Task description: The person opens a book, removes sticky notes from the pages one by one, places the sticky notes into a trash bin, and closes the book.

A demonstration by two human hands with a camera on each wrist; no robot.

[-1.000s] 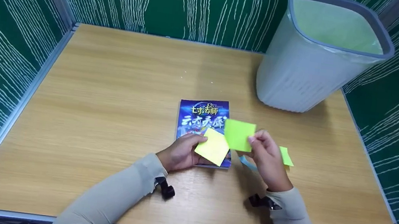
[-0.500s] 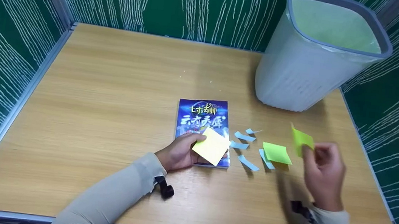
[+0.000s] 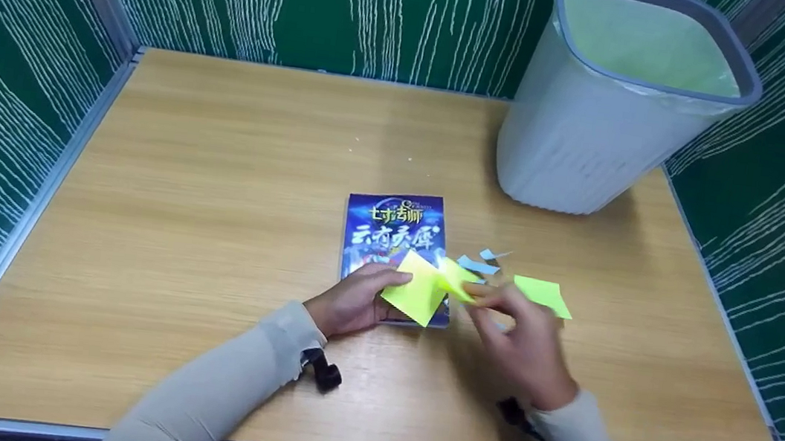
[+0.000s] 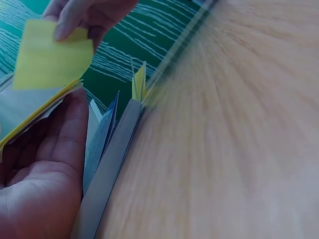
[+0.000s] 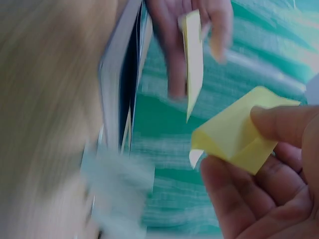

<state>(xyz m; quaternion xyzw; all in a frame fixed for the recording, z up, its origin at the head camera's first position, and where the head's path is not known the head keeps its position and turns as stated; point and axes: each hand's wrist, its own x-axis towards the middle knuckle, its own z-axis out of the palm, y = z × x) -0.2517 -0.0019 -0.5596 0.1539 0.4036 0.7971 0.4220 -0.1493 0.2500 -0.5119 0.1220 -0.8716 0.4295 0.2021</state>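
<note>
My left hand (image 3: 356, 302) grips a thin pad of yellow sticky notes (image 3: 415, 294) by its left edge, thumb on top, above the lower part of a blue-covered book (image 3: 388, 224). Just right of the pad, my right hand (image 3: 527, 342) pinches a single yellow-green sticky note (image 3: 458, 281) between thumb and fingers. The right wrist view shows this sheet bent, with one corner curled, apart from the pad seen edge-on. Beneath the left hand in its wrist view, the closed book (image 4: 112, 164) lies on the table.
Right of the book lie several blue paper strips (image 3: 478, 266), some hidden behind my right hand. A green sticky note (image 3: 544, 297) lies beyond that hand. A lined waste bin (image 3: 582, 139) stands at the back right of the wooden table (image 3: 219, 169); green panels enclose it.
My right hand first carried a green note away from the pad to the right, then came back left beside the pad with a note pinched. The left hand and pad stayed nearly still.
</note>
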